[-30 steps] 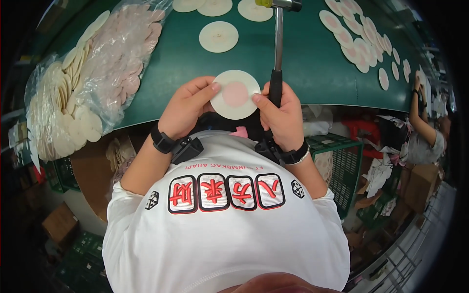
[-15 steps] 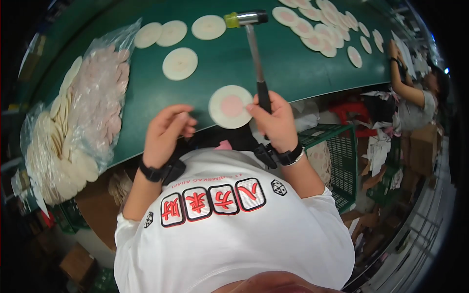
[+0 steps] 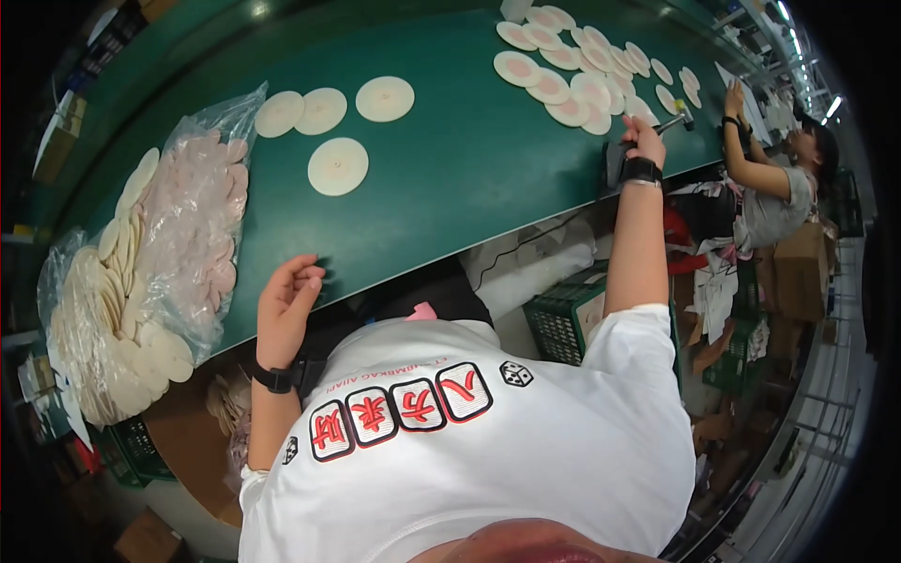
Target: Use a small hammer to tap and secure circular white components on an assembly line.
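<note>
My right hand [image 3: 644,141] is stretched out to the far right, closed on a mallet [image 3: 682,118] with a metal head and a yellow face, which points right. Just beyond its fingertips is a cream disc [image 3: 640,110] with a pink middle; whether the fingers pinch it, I cannot tell. It borders a loose pile of similar discs [image 3: 588,89]. My left hand [image 3: 289,293] hovers by the near table edge, its fingers loosely bent and apart, holding nothing. Beyond it lie several plain cream discs, the nearest one [image 3: 338,167] apart from the others.
Clear plastic bags of pink discs [image 3: 192,211] and cream discs [image 3: 103,328] lie on the left of the green table [image 3: 422,178]. A green crate [image 3: 558,324] stands below the edge. Another person [image 3: 774,188] works at the far right.
My right hand has moved with the mallet from the middle to the right-hand pile. The pink-centred disc formerly before me is gone from there. My left hand stays near the edge.
</note>
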{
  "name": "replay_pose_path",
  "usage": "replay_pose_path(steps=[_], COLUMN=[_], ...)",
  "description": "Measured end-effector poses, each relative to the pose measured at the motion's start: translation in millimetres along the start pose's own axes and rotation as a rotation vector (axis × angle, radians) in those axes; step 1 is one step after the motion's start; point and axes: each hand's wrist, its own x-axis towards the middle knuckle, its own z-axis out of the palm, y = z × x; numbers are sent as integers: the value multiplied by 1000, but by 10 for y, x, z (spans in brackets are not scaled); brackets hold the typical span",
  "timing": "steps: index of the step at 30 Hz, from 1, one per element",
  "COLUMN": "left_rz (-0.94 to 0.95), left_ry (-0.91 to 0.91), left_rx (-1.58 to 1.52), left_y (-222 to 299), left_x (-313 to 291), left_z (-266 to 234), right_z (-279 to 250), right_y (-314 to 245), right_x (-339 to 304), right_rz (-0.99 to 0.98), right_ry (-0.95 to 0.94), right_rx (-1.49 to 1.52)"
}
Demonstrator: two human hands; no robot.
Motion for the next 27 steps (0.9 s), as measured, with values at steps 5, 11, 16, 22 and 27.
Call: replay_pose_path(steps=[5,11,16,22,27], left_rz=[-24,-102,262,290,390], left_ry=[55,-248,-322,-188,-101], left_rx=[-62,8,700,1310,1456], left_y=[-23,422,974,762,652], left_x=[-72,106,561,1408,1693], left_z=[-93,-118,51,144,140], right_z=[47,20,228,342,397], right_y=[363,493,592,658,674], right_x=[-691,-1803,-2055,-2088,-2141], right_rz=[-2,107,102,134,154], right_ry=[-315,-504,-590,-657,-639], right_rx=[40,75,44,-52,-50])
